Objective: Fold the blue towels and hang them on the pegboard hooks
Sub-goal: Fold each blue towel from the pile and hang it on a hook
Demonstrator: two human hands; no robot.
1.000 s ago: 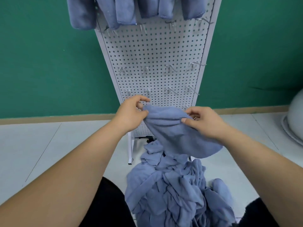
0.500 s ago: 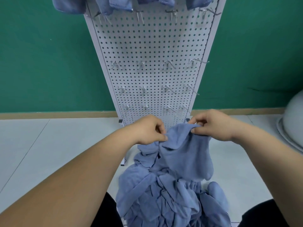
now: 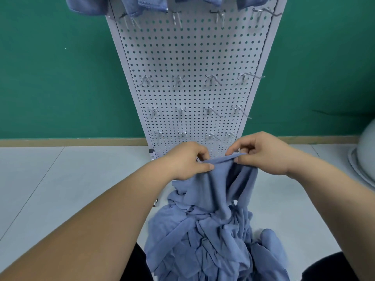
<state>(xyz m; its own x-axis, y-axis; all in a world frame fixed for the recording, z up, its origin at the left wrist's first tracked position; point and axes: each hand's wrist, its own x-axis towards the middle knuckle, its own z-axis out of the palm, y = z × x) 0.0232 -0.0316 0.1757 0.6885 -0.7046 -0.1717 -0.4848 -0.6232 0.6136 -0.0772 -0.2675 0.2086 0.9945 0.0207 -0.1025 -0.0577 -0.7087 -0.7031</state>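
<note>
A pile [image 3: 213, 246] of crumpled blue towels lies nearest, between the person's dark-clad knees. 1 towel [image 3: 219, 187] is lifted from it, its lower part trailing down onto the pile. The left hand [image 3: 185, 162] pinches its top edge between thumb and curled fingers. The right hand [image 3: 265, 154] pinches the same edge near it, with the edge stretched between the 2. Beyond them is a pale tiled floor [image 3: 71, 175]. The white pegboard [image 3: 192, 51] stands before a green wall [image 3: 50, 67] and carries 3 rows of 4 bare hooks [image 3: 178, 79]. Hung towels [image 3: 146, 6] cross its top, cut by the frame. A pale round object [image 3: 365, 159] sits far right.
</note>
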